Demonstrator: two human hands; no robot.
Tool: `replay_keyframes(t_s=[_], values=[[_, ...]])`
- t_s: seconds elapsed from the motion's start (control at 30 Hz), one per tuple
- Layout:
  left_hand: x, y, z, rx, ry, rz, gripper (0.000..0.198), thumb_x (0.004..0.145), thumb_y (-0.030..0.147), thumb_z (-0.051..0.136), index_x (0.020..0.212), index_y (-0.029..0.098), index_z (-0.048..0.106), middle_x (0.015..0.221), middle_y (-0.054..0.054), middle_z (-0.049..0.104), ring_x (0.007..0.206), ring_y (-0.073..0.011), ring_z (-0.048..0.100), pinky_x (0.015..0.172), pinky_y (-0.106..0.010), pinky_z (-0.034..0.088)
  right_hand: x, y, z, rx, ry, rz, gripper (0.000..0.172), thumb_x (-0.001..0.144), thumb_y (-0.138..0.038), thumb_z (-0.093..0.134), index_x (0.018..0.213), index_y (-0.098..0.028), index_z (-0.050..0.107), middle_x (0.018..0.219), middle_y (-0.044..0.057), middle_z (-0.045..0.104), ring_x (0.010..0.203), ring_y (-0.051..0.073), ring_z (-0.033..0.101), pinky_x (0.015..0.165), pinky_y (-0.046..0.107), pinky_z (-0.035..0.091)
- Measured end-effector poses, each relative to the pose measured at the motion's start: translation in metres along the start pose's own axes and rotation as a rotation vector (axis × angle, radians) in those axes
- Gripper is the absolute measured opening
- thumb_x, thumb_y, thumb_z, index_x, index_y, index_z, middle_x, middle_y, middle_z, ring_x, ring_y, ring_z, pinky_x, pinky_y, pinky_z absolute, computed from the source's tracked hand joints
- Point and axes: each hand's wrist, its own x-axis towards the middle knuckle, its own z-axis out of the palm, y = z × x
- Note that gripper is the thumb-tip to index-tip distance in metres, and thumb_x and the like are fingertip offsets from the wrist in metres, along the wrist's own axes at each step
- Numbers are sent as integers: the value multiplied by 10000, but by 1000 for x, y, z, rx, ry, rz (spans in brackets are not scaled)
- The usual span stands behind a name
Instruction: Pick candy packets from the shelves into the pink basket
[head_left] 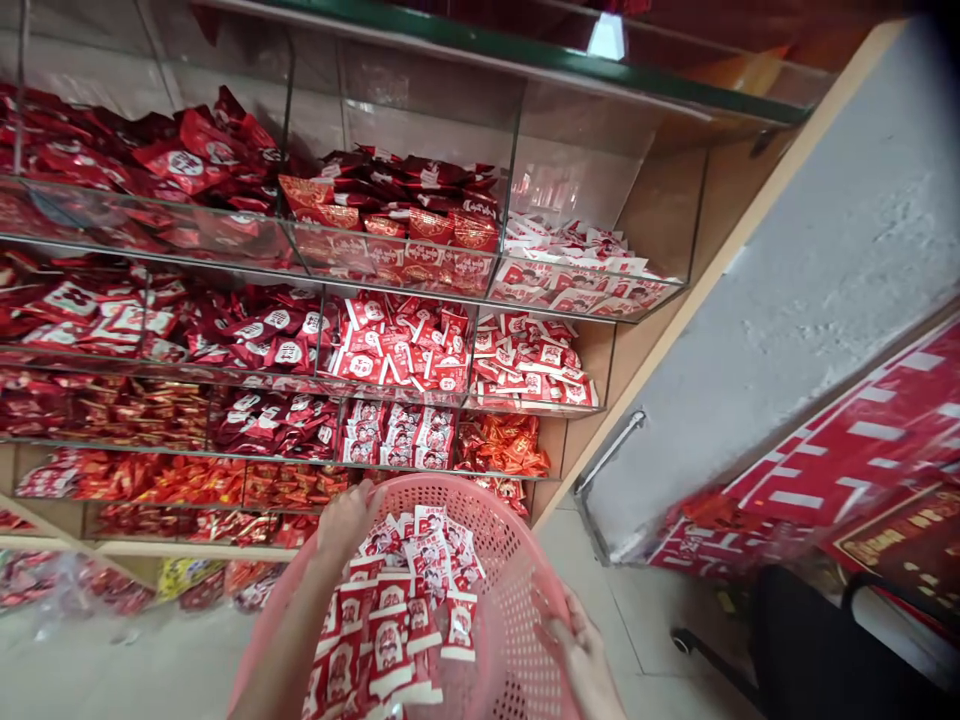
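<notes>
A pink perforated plastic basket point(517, 520) is held low in front of the shelves, tilted so its inside shows. Small red-and-white wrapped packets point(390, 640) lie heaped along its left side and bottom, while part of the right wall is bare. My left hand point(349, 520) is closed on the far left rim, with its forearm crossing over the basket's left side. At the right rim, my right hand point(574, 640) grips the edge, fingers partly over the inside. The basket's near edge falls outside the view.
Glass-fronted shelves point(405, 390) hold red, orange and white packets in divided bins. Bagged packets point(187, 580) lie beneath the lowest shelf. On the right are a grey wall point(810, 270), red printed boxes point(862, 430) and a black wheeled chair point(817, 640).
</notes>
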Motion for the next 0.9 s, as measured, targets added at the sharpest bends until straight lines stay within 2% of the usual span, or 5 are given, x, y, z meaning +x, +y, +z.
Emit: replay_keyframes(t_s=[0.3,0.63,0.73,0.83,0.9], values=[[-5,6,1,-6,39,-6,487,898,521,206,1026,207,555,915,-116,686,845,-251,643,681,-322,437,4,4,-13,-17,8,52,526,595,-321,676,1093,-189,565,1151,91,638,1073,269,579,890,338,470],[-1,16,2,-44,44,15,491,893,530,213,1045,208,551,945,-111,682,866,-250,635,685,-319,420,10,7,-23,-61,-38,9,560,668,-345,626,1192,-194,498,1223,97,592,1145,279,534,915,375,461],[-1,17,-1,-33,27,-18,485,893,529,216,1050,215,550,934,-107,682,861,-242,636,683,-314,415,11,0,-20,-275,-23,-116,574,728,-348,545,1263,-160,452,1298,132,522,1200,290,482,1005,430,381],[-1,16,-4,-9,17,-30,488,896,523,202,1043,215,550,937,-103,679,855,-230,634,697,-310,416,9,-21,-5,-648,78,-424,607,778,-307,484,1351,-146,368,1444,132,329,1341,291,278,1105,474,201],[0,15,-4,1,7,-24,492,898,518,193,1059,210,543,941,-104,678,858,-229,632,707,-312,420,7,-37,13,-870,-15,-598,573,812,-247,436,1373,-179,344,1444,105,327,1346,265,262,1111,462,184]])
